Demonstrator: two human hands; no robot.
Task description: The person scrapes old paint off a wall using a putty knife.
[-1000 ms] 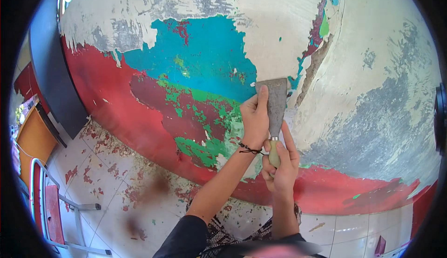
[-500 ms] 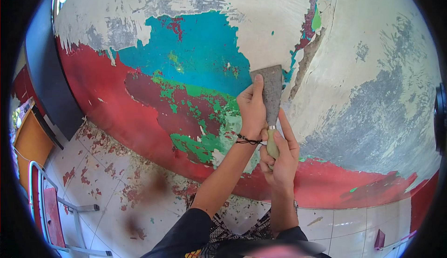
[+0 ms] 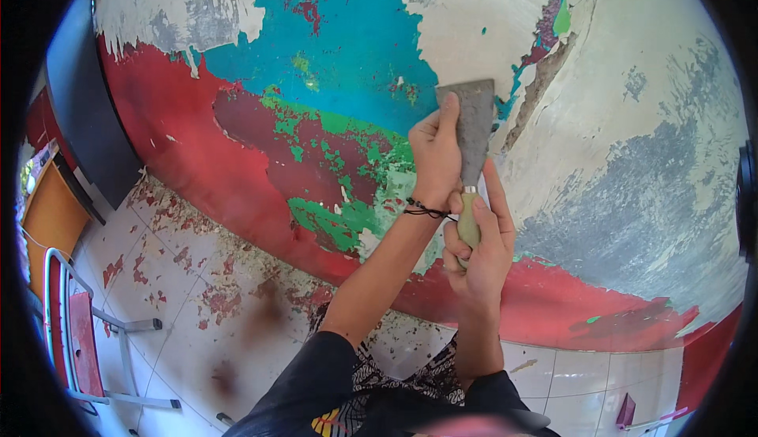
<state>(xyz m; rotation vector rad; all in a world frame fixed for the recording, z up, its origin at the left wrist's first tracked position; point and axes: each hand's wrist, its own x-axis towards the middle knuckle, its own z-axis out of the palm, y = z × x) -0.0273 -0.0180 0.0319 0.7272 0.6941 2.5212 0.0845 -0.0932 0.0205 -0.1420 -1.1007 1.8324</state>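
A paint scraper [image 3: 475, 133] with a wide grey blade and a pale green-yellow handle lies against the peeling wall [image 3: 339, 50]. Its blade edge meets the cream paint layer, just right of the bared blue patch. My left hand [image 3: 437, 157], with a dark bead bracelet at the wrist, presses its thumb on the blade face; its other fingers are partly hidden at the blade's left side. Around the handle closes my right hand [image 3: 483, 251], its index finger stretched along the right side toward the blade.
Paint flakes [image 3: 221, 299] litter the tiled floor [image 3: 568, 374] below the wall. A metal-framed chair [image 3: 83, 342] stands at the lower left, near a dark panel [image 3: 87, 113]. Right of the blade a crack [image 3: 545, 86] runs up the wall.
Wall, hands and scraper all appear higher in the picture and slightly right, as the view has shifted. The scraper stays near the same spot on the wall, and both grips look unchanged.
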